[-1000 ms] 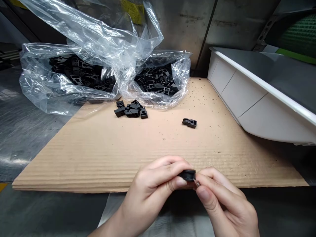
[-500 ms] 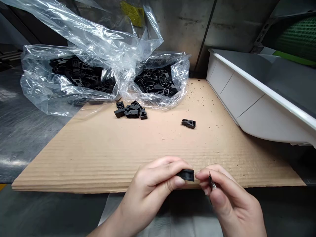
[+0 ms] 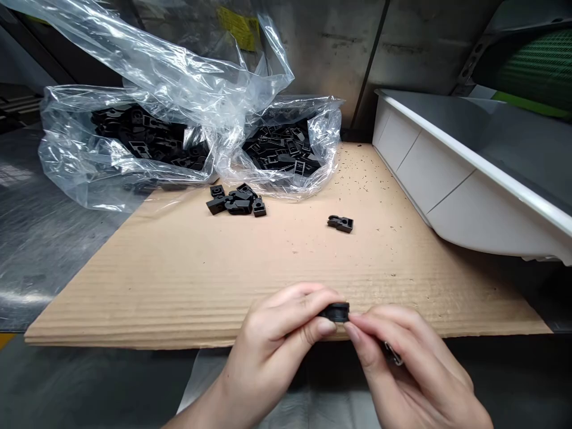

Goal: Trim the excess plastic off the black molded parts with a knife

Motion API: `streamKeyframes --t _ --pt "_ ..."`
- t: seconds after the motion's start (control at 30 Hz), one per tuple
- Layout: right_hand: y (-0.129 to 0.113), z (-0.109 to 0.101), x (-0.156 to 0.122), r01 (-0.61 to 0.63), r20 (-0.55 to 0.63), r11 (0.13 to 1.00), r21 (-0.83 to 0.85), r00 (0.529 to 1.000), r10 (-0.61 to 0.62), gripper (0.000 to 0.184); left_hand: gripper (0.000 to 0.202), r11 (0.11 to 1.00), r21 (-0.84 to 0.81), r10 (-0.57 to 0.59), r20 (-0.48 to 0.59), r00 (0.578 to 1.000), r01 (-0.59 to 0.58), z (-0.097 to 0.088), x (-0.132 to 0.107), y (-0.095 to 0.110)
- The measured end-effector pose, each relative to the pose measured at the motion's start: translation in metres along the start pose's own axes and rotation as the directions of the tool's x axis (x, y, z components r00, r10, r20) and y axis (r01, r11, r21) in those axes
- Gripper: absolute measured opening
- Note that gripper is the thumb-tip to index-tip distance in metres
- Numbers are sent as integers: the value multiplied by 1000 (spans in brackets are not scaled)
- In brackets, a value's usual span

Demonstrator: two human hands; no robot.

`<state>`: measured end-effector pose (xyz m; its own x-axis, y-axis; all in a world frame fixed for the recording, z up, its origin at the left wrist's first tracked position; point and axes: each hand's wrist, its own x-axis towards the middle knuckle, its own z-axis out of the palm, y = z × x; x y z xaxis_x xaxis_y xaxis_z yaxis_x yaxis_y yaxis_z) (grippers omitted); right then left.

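My left hand (image 3: 277,333) pinches a small black plastic part (image 3: 336,311) between thumb and fingers, just over the near edge of the cardboard sheet (image 3: 187,274). My right hand (image 3: 411,369) touches the part's right side with thumb and forefinger. A small metal blade tool (image 3: 392,354) is tucked under the right hand's fingers. One loose black part (image 3: 340,223) lies on the cardboard beyond my hands. A small heap of black parts (image 3: 236,201) lies farther back to the left.
Two clear plastic bags of black parts, a left bag (image 3: 120,143) and a right bag (image 3: 290,146), stand at the back. A white plastic bin (image 3: 451,179) flanks the cardboard on the right. Dark shavings dot the cardboard near the bin. The surface around it is metal.
The right hand drew back from the part with the blade tip showing, then came back; now its fingertips meet the part and the blade sits lower under the fingers. The left hand barely moved.
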<state>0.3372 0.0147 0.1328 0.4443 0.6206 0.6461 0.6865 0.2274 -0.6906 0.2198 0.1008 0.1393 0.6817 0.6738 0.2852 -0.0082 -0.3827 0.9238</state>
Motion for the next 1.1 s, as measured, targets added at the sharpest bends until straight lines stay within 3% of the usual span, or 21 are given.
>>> streamKeyframes --t 0.13,0.33,0.57,0.7,0.83,1.0,1.1 --pt "5 -3 -1 -57 75 997 -44 995 60 13 32 1000 -3 -11 -10 1000 11 -1 0 0" --pt "9 -13 3 -34 174 989 -144 983 59 10 28 998 -42 -37 -30 999 36 -1 -1 0" --pt "2 -8 0 -28 162 995 -96 986 43 16 30 998 -42 -40 -48 998 38 0 1 2" --pt "-2 -1 0 24 0 981 -190 1000 -25 18 33 999 -30 -32 -83 996 30 3 2 4" --pt "-5 4 4 50 -41 982 -180 997 -59 16 31 1000 -5 -13 -85 996 13 4 3 3" --pt "-4 5 6 110 2 936 -333 993 -116 15 22 998 60 -26 -108 994 33 5 2 2" --pt "0 1 6 171 48 924 -341 985 -165 17 16 996 67 -55 -111 992 63 6 2 3"
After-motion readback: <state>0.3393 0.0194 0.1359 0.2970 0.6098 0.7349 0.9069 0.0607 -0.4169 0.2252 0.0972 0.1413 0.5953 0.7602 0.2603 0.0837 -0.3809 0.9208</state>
